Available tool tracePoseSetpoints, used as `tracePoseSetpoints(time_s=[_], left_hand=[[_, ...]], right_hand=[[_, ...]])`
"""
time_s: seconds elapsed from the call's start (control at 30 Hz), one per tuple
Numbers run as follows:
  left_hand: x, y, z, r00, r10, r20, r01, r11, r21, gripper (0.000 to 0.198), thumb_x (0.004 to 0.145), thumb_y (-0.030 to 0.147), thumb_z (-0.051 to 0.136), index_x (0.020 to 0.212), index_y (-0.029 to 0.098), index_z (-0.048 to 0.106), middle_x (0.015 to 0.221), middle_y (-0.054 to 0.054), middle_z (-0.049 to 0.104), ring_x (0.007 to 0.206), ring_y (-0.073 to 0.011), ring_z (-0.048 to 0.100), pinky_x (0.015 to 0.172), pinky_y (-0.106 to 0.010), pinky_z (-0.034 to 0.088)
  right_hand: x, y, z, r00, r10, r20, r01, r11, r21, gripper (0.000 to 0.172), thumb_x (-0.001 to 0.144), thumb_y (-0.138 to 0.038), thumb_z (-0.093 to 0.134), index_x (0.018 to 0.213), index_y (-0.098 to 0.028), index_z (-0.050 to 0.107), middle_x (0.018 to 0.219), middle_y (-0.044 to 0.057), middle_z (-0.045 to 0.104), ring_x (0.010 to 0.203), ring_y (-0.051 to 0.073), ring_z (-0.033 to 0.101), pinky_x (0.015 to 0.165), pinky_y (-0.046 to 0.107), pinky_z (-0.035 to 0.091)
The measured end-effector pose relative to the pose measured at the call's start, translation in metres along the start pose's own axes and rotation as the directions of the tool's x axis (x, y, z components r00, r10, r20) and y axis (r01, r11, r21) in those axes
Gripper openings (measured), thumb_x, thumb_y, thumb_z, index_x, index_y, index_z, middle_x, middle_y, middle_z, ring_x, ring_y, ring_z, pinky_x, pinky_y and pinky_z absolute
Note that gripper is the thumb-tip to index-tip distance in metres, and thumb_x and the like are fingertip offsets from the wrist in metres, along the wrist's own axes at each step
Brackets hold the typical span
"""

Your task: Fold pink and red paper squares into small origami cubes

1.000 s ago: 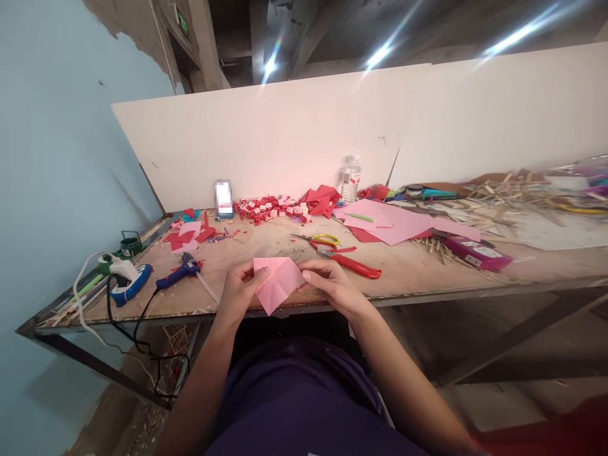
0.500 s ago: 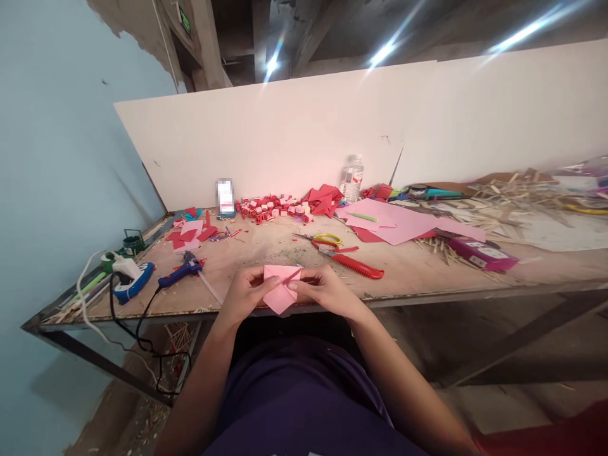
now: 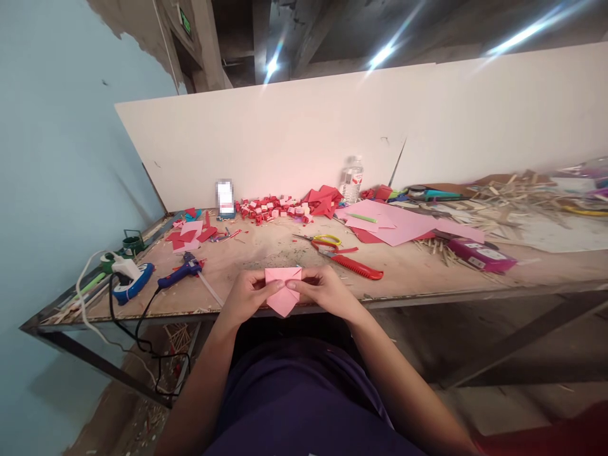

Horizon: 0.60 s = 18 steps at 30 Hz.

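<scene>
Pink folded paper piece (image 3: 284, 297) is pinched at its middle between the fingertips of the left hand (image 3: 244, 296) and right hand (image 3: 325, 291), its tip pointing below them.

blue glue gun (image 3: 179, 273), yellow-handled scissors (image 3: 322, 240), red knife (image 3: 357, 267).

One camera, worn on the head, faces forward and down from just above the lap, the left hand (image 3: 244, 297) and right hand (image 3: 325, 291) close at lower centre, the workbench (image 3: 266, 244) crossing mid-frame and the white board (image 3: 308, 139) filling the upper half.
</scene>
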<state>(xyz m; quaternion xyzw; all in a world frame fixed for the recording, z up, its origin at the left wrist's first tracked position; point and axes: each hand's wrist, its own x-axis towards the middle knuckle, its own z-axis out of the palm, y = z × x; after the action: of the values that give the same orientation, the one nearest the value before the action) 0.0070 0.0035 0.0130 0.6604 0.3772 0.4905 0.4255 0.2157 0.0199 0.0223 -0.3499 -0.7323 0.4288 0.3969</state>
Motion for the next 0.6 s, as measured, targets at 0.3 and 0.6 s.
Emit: tracePoseSetpoints(time_s=[0.3,0.6], left_hand=[[0.0001,-0.0074,-0.0009,1.0,0.01,-0.008,-0.01,1.0,0.015,0.036,0.082,0.045,0.076,0.087,0.01,0.081,0.081,-0.009,0.077,0.073,-0.0217,0.068,0.063,-0.027,0.051],[-0.0001,-0.0054,-0.0006,1.0,-0.001,-0.019,0.0,1.0,-0.017,0.032,0.082,0.038,0.076,0.092,0.009,0.081,0.087,-0.011,0.079,0.074,-0.0213,0.068,0.065,-0.027,0.05]], right_hand=[[-0.0004,0.0,-0.0001,1.0,-0.001,0.009,0.001,1.0,0.02,0.04,0.079,-0.051,0.078,0.075,-0.012,0.074,0.064,0.0,0.059,0.06,0.012,0.047,0.058,0.026,0.038],[-0.0033,-0.003,-0.0012,1.0,-0.004,0.026,0.003,0.999,0.054,0.041,0.083,-0.051,0.074,0.071,-0.012,0.067,0.064,-0.001,0.052,0.06,0.012,0.044,0.056,0.024,0.036]])
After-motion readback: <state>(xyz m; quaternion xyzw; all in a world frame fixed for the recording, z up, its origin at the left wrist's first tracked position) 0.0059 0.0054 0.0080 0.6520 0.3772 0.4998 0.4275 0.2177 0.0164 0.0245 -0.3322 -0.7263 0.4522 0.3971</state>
